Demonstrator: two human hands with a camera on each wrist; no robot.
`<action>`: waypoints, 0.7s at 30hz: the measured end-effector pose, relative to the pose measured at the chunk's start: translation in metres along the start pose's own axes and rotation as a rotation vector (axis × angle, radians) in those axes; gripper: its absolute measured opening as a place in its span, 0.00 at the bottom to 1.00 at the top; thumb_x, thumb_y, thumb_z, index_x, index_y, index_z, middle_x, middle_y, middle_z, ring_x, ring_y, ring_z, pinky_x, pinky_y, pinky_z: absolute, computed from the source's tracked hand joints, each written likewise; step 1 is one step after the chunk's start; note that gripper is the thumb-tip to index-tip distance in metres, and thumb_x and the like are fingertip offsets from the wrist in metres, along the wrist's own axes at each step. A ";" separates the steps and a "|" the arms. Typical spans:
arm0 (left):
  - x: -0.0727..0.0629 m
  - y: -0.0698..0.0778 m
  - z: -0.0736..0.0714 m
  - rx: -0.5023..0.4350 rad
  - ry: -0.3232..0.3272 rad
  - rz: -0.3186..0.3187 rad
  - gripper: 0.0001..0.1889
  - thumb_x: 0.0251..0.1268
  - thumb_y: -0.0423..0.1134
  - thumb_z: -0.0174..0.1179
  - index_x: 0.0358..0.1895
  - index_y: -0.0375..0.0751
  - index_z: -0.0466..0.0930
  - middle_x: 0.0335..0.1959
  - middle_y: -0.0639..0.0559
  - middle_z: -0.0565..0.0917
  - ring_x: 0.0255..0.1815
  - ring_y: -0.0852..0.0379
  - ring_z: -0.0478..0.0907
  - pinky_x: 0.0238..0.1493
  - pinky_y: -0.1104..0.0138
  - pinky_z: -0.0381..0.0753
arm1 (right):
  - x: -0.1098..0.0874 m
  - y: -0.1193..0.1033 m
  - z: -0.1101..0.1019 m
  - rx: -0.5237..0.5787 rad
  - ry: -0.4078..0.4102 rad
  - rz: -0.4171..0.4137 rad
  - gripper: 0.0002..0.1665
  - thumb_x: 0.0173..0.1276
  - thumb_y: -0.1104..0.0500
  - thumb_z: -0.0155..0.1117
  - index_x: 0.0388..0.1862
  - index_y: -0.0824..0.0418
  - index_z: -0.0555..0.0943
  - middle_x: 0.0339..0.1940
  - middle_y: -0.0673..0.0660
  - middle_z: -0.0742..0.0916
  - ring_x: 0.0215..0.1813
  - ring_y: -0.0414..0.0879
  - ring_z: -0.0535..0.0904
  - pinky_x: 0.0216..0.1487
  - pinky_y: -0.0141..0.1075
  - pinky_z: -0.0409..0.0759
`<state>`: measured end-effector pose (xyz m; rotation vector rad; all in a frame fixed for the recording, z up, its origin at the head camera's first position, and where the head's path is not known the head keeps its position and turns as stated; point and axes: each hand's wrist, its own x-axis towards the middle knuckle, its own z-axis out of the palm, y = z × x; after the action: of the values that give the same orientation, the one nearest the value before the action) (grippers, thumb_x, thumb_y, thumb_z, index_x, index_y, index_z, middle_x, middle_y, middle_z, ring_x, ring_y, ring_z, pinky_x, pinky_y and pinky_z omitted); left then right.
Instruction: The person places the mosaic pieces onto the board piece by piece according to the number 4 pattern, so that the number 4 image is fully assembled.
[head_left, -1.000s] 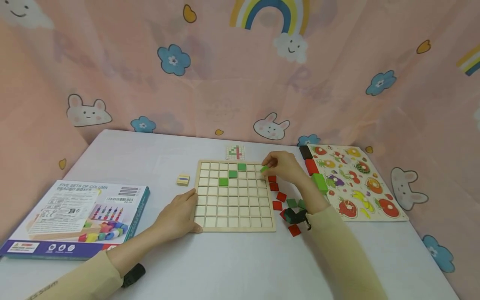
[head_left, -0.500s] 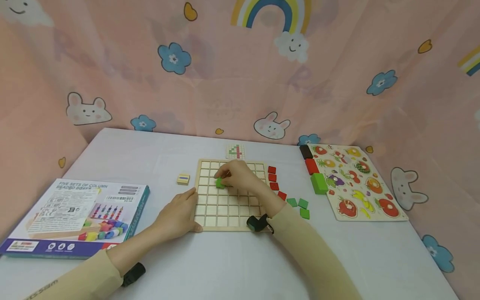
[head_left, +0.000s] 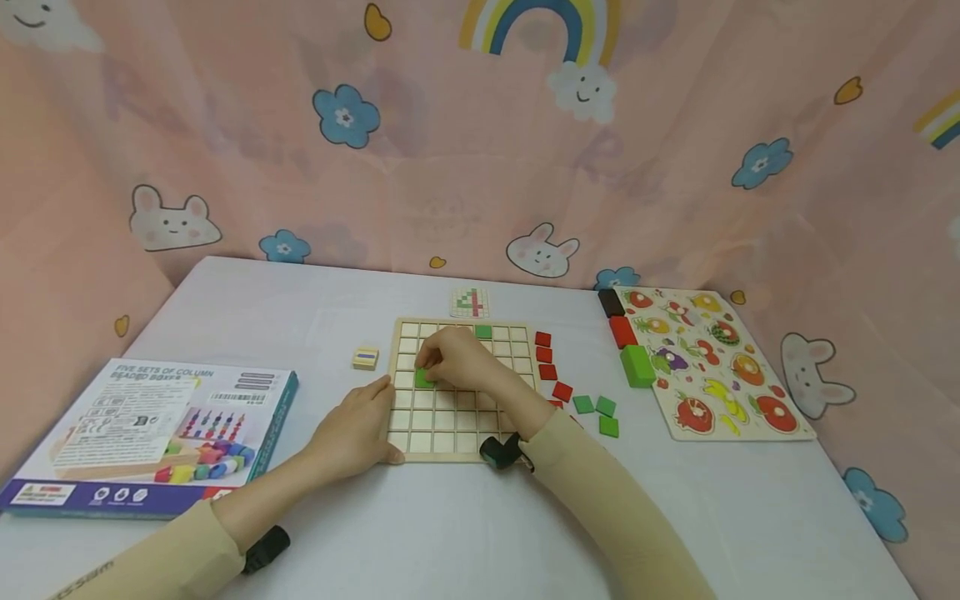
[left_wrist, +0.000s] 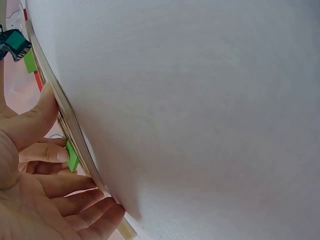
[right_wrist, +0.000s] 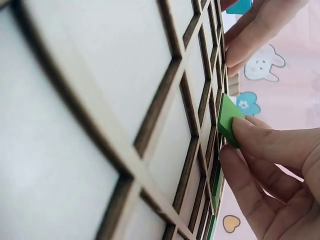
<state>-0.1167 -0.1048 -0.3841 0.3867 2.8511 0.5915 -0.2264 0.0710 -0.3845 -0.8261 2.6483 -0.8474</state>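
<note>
A wooden grid board (head_left: pixel 442 442) lies flat on the table. My left hand (head_left: pixel 351 429) rests against its left side, thumb by the near left corner and fingers spread along the edge. Over the board's left part, my right hand (head_left: pixel 456 358) pinches a green square tile (head_left: pixel 424 379) between thumb and fingers. In the right wrist view that tile (right_wrist: pixel 229 120) stands tilted at the grid, its lower edge close over a cell. Another green tile (head_left: pixel 483 332) sits in a back-row cell; other tiles there are hidden behind the right hand.
Loose red tiles (head_left: pixel 547 372) and green tiles (head_left: pixel 606 407) lie right of the board. A pattern card (head_left: pixel 470 302) is behind it, a small wooden block (head_left: pixel 366 358) left. A boxed set (head_left: pixel 165 433) and a fruit puzzle board (head_left: pixel 720 367) flank the area, with coloured blocks (head_left: pixel 637 367).
My right hand has come from the board's back right corner to its left part, carrying the green tile, and has moved slightly further left and nearer. The left hand has stayed put.
</note>
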 end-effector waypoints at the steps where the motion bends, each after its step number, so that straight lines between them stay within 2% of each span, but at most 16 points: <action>1: 0.000 0.000 0.000 -0.001 0.000 -0.001 0.49 0.44 0.43 0.78 0.69 0.22 0.64 0.74 0.29 0.63 0.72 0.31 0.66 0.67 0.43 0.72 | 0.000 0.000 0.000 -0.008 -0.003 -0.002 0.06 0.59 0.67 0.72 0.34 0.58 0.88 0.32 0.52 0.90 0.35 0.38 0.81 0.39 0.26 0.79; 14: 0.000 -0.001 0.000 -0.001 -0.003 -0.007 0.49 0.44 0.43 0.78 0.69 0.23 0.64 0.75 0.30 0.63 0.72 0.31 0.66 0.65 0.42 0.73 | -0.001 -0.002 0.000 -0.070 -0.015 0.021 0.06 0.61 0.64 0.71 0.37 0.56 0.90 0.30 0.51 0.89 0.33 0.38 0.78 0.35 0.26 0.74; 21: 0.000 0.000 0.000 -0.008 0.002 0.001 0.48 0.44 0.42 0.78 0.69 0.23 0.65 0.75 0.30 0.63 0.72 0.31 0.66 0.66 0.42 0.73 | -0.006 0.007 -0.011 -0.085 0.026 0.030 0.07 0.65 0.59 0.69 0.41 0.55 0.88 0.34 0.50 0.88 0.36 0.41 0.78 0.37 0.30 0.76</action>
<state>-0.1171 -0.1048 -0.3846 0.3866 2.8497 0.6030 -0.2285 0.0846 -0.3796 -0.7982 2.7286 -0.7479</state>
